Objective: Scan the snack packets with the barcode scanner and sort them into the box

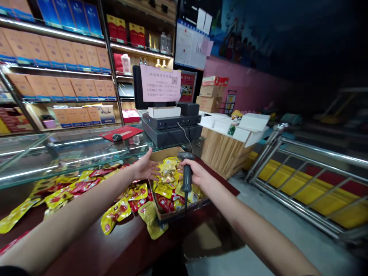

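My right hand [195, 171] is wrapped round a dark handheld scanner [187, 178], whose cable hangs down from its handle. Behind and below the scanner lies an open cardboard box [161, 155] full of yellow and red snack packets [168, 170]. At the box's left side my left hand [146, 168] is spread, fingers pointing toward the packets and nothing held in it. Many more packets [116, 214] are strewn on the dark red counter [86, 245] left of the box, some of them under my left forearm.
Behind the box stand a monitor with a pink sheet [161, 85] and a cash drawer [172, 132]. A mouse [117, 137] rests on a red mat [129, 132] on the glass case [71, 149]. A metal railing [310, 153] is at the right, boxed goods on shelves at the left.
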`<state>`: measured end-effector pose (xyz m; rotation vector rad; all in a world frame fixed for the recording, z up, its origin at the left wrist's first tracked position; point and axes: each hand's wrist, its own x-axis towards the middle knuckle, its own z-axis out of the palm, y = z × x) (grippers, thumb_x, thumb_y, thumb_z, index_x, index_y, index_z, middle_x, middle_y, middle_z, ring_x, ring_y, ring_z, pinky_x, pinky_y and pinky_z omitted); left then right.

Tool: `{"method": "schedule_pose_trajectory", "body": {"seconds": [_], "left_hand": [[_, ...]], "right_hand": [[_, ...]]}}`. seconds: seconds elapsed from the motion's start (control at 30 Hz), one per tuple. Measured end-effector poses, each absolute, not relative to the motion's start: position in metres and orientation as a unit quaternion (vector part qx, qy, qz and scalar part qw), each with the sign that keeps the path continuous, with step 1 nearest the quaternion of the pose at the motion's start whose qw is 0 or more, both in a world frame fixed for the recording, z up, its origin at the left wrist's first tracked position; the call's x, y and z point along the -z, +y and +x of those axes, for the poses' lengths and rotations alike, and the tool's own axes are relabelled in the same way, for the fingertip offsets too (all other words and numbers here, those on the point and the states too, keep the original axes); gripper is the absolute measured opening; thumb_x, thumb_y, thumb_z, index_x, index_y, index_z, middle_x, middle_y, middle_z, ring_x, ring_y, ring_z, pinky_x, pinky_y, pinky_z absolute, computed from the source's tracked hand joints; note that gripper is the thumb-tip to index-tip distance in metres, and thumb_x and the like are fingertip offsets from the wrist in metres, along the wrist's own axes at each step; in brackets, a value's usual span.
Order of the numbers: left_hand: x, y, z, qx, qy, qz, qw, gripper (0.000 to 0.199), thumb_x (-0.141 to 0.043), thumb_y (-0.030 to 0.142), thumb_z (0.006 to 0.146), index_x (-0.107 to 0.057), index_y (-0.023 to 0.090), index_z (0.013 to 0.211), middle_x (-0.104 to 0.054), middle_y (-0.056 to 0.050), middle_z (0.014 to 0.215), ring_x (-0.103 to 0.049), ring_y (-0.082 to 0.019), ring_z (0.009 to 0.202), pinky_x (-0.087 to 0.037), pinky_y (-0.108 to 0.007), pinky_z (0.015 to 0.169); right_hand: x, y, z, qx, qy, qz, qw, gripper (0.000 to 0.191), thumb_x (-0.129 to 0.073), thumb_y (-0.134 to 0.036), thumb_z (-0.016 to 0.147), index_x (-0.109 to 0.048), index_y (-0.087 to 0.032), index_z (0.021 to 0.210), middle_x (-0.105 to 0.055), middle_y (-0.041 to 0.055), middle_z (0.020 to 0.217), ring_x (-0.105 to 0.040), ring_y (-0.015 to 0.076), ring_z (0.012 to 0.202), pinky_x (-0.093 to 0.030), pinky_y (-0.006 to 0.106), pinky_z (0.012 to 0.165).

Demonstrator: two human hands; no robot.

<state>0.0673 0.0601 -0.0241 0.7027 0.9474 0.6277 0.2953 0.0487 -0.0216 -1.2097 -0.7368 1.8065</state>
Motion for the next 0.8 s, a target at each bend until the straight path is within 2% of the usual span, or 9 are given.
{"method": "schedule_pose_trajectory", "body": {"seconds": [0.07,0.2,0.37,0.43,0.53,0.63,0.8], "left_hand": [[0.022,0.058,0.063,-0.296,0.436,0.325,0.785,0.101,-0.030,0.078,0.071,-0.018,0.007,0.142,-0.024,-0.028,0.144,-0.035,-0.039,0.128,-0.042,-0.051,0.089],[0.023,0.035,0.030,-0.316,0.423,0.313,0.789,0.097,-0.033,0.078,0.071,-0.030,0.006,0.137,-0.039,-0.026,0.136,-0.043,-0.036,0.122,-0.043,-0.050,0.090],[0.040,-0.029,-0.027,-0.372,0.458,0.338,0.733,0.084,-0.035,0.077,0.072,-0.051,0.013,0.125,-0.048,-0.017,0.133,-0.042,-0.032,0.125,-0.039,-0.043,0.096],[0.047,-0.060,-0.045,-0.393,0.494,0.368,0.683,0.076,-0.039,0.073,0.074,-0.056,0.016,0.122,-0.048,-0.014,0.135,-0.039,-0.030,0.127,-0.036,-0.040,0.099],[0.059,-0.104,-0.062,-0.420,0.574,0.416,0.567,0.059,-0.052,0.061,0.076,-0.059,0.021,0.119,-0.050,-0.008,0.135,-0.038,-0.029,0.129,-0.032,-0.037,0.102],[0.078,-0.134,-0.069,-0.458,0.617,0.450,0.455,0.046,-0.063,0.046,0.074,-0.064,0.021,0.112,-0.056,-0.005,0.128,-0.039,-0.028,0.128,-0.025,-0.036,0.108],[0.115,-0.144,-0.057,-0.504,0.602,0.497,0.371,0.042,-0.064,0.030,0.074,-0.062,0.021,0.115,-0.054,-0.004,0.131,-0.039,-0.024,0.128,-0.018,-0.034,0.111]], "right_hand": [[0.020,0.044,0.299,-0.714,-0.288,-0.481,0.419,0.005,-0.055,-0.015,0.068,-0.057,-0.014,0.073,-0.060,0.0027,0.062,-0.054,0.0122,0.053,-0.051,0.027,0.054],[0.020,0.024,0.281,-0.757,-0.290,-0.426,0.401,0.010,-0.057,-0.013,0.065,-0.058,-0.014,0.075,-0.066,0.0076,0.078,-0.064,0.0180,0.073,-0.054,0.031,0.065],[0.028,-0.021,0.225,-0.818,-0.297,-0.363,0.333,0.016,-0.057,-0.010,0.064,-0.061,-0.013,0.080,-0.066,0.0096,0.093,-0.064,0.0213,0.093,-0.053,0.033,0.080],[0.038,-0.042,0.201,-0.819,-0.300,-0.370,0.320,0.018,-0.060,-0.011,0.062,-0.063,-0.013,0.080,-0.066,0.0081,0.093,-0.063,0.0208,0.094,-0.052,0.033,0.082],[0.061,-0.072,0.175,-0.782,-0.317,-0.414,0.342,0.026,-0.067,-0.011,0.056,-0.066,-0.016,0.081,-0.066,0.0037,0.089,-0.062,0.0188,0.089,-0.052,0.030,0.078],[0.085,-0.092,0.159,-0.753,-0.318,-0.445,0.365,0.025,-0.070,-0.014,0.054,-0.067,-0.017,0.078,-0.066,0.0013,0.082,-0.061,0.0168,0.083,-0.052,0.028,0.076],[0.112,-0.100,0.140,-0.744,-0.293,-0.451,0.397,0.024,-0.072,-0.016,0.054,-0.066,-0.018,0.078,-0.067,0.0020,0.081,-0.063,0.0182,0.086,-0.052,0.028,0.077]]}}
